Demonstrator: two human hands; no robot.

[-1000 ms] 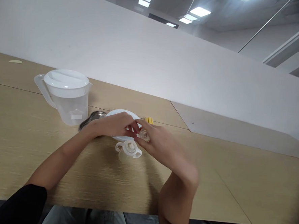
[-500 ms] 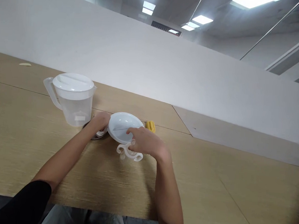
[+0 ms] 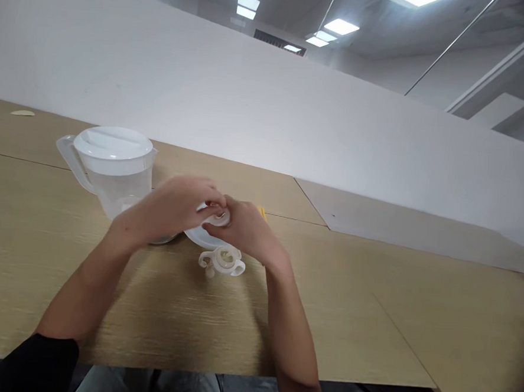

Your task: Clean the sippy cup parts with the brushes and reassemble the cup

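Left hand (image 3: 172, 209) and right hand (image 3: 243, 231) have met — both pinching a white plastic ring (image 3: 220, 218).

A white partition (image 3: 206, 92) backs the wooden desk (image 3: 361, 320) under ceiling lights (image 3: 341, 27).

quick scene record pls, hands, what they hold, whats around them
left hand: grip on a small round white plastic piece
right hand: grip on the same piece from the other side
under hands: round white plastic plate, partly hidden
in front: white two-handled plastic cup lid
left of hands: clear plastic pitcher with white lid; shiny steel dish, partly hidden
behind right hand: small yellow object, mostly hidden
surface: light wood tabletop
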